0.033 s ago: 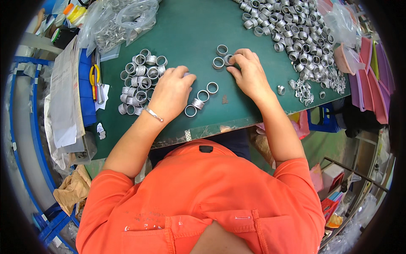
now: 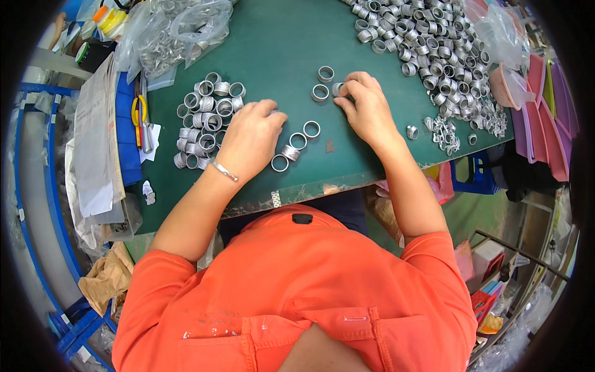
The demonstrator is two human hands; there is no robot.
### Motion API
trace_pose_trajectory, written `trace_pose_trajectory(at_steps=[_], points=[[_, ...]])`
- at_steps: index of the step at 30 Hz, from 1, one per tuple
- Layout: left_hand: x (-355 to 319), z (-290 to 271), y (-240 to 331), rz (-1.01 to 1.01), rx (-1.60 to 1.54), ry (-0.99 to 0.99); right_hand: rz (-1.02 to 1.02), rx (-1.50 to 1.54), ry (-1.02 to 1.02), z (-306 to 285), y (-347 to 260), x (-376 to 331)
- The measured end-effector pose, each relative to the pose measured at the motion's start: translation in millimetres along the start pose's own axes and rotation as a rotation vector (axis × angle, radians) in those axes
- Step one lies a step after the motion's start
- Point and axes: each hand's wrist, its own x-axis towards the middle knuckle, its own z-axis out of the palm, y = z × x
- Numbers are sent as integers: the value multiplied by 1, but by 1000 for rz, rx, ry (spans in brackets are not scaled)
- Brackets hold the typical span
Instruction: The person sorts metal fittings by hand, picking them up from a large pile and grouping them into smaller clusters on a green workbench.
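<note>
Left hand (image 2: pixel 251 139) beside ring cluster (image 2: pixel 204 118), right hand (image 2: pixel 365 108) pinching ring (image 2: pixel 338 89)

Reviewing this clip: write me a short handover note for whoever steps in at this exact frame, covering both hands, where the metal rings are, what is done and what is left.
Left hand: palm down on the green table, at the edge of the standing group of rings; whether it grips one cannot be seen.
Right hand: fingertips closed on a single ring.
Loose rings lie between the hands; two more rings sit beside the right fingertips.
Done: a cluster stands upright at left.
Left: the big unsorted heap at upper right.
</note>
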Motion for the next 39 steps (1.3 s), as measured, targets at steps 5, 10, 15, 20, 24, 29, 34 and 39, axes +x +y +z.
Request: trace_pose_trajectory(at_steps=[5,10,15,20,24,29,34,39], points=[[0,-7,0,12,-32,26,398,956,-97,-9,3,-18],[12,-10,26,-16,-298,122,382,1385,-76,-19,-17,-40],[11,-7,46,-76,-571,90,458,1659,-210,-23,-27,-49],[7,-2,48,-83,-654,121,421,1744,-247,-17,-33,-52],[6,-4,49,-53,-665,95,504,1252,-273,-20,-52,-50],[-2,11,31,-494,-1209,168,34,221,2,-6,-40,-21],[7,-6,16,-826,-1586,127,-131,-54,-20,11,-27,0],[-1,-4,4,-859,-1794,59,279,403,-148,7,-25,-9]])
